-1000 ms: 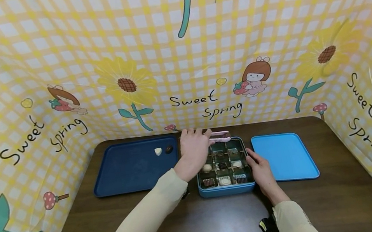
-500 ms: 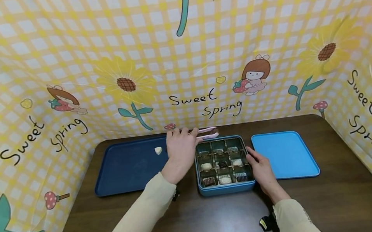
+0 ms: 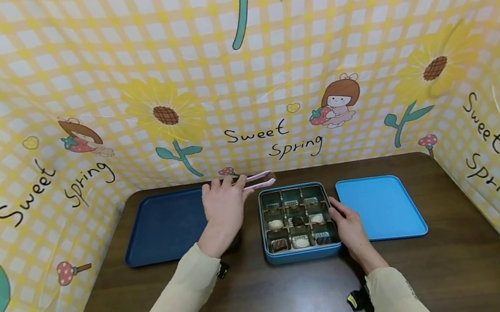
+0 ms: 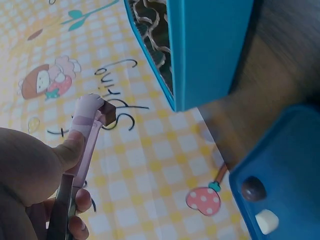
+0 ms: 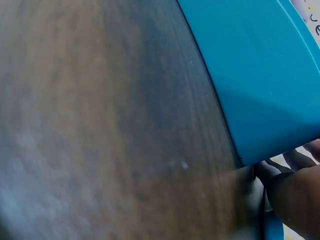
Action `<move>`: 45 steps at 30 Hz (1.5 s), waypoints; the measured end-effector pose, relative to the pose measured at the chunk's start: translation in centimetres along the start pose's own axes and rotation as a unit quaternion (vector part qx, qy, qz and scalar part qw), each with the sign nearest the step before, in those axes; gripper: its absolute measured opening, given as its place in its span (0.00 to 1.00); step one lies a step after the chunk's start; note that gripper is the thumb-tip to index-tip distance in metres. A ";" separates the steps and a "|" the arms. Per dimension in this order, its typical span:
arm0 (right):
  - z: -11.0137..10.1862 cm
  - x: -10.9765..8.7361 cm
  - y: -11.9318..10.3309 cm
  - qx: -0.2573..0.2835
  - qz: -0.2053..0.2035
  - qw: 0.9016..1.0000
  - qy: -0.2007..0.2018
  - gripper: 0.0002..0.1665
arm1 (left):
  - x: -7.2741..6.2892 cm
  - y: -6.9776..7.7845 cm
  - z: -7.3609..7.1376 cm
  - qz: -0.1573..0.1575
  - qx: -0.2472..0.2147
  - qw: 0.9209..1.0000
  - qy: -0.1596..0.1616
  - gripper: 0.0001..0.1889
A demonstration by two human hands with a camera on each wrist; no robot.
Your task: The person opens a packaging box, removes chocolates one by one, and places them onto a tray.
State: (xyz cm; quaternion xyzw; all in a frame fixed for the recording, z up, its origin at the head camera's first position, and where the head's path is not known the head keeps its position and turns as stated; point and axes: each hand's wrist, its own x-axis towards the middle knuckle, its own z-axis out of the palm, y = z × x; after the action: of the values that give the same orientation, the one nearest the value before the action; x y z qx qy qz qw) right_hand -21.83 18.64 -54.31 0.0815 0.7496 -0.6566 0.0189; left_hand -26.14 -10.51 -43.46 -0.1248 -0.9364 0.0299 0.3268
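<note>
My left hand [image 3: 223,207] grips a pair of tongs [image 4: 87,130] with pink tips and dark handles. Pinched at their tips is a brown piece of chocolate [image 4: 107,114]. The tongs are raised behind and left of a blue box [image 3: 303,255], whose clear insert is split into several compartments. Dark and white chocolates [image 3: 301,242] lie in the middle and front rows of the insert. My right hand [image 3: 352,229] touches the box's right side with its fingers extended along the wall.
A dark blue tray [image 3: 164,228] lies at the left. On it are a dark chocolate [image 4: 253,188] and a white one [image 4: 267,221], hidden behind my hand in the head view. A light blue tray [image 3: 382,207] lies at the right. A checked cloth [image 3: 242,99] encloses the table [image 3: 288,298].
My left hand has moved left with the tongs and the brown chocolate, away from over the box toward the dark blue tray. My right hand has stayed at the box's side.
</note>
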 end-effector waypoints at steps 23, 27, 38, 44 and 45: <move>0.0 -0.2 -0.2 -0.016 -0.007 1.000 -0.004 0.30 | -4.3 -6.8 -0.1 -0.061 -0.001 0.998 0.002 0.21; 0.1 -0.4 -0.3 -0.016 -0.003 1.000 -0.004 0.30 | -5.2 -7.9 0.2 -0.070 -0.003 0.997 -0.012 0.21; 0.0 -0.2 0.0 -0.020 -0.010 1.000 -0.002 0.30 | -7.1 -9.3 1.8 -0.091 -0.005 0.993 -0.075 0.18; 0.0 -0.1 0.0 -0.019 -0.010 1.000 -0.001 0.30 | -7.9 -9.5 2.7 -0.091 0.003 0.990 -0.108 0.17; 0.0 -0.2 0.0 -0.018 -0.010 1.000 0.000 0.30 | -8.0 -9.6 2.9 -0.092 0.003 0.989 -0.116 0.17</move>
State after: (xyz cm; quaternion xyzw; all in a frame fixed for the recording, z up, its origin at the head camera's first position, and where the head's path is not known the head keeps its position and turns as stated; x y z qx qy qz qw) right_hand -21.65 18.63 -54.30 0.0733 0.7621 -0.6432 0.0135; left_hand -23.96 -21.71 -49.23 -0.0327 -0.9754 0.0170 0.2174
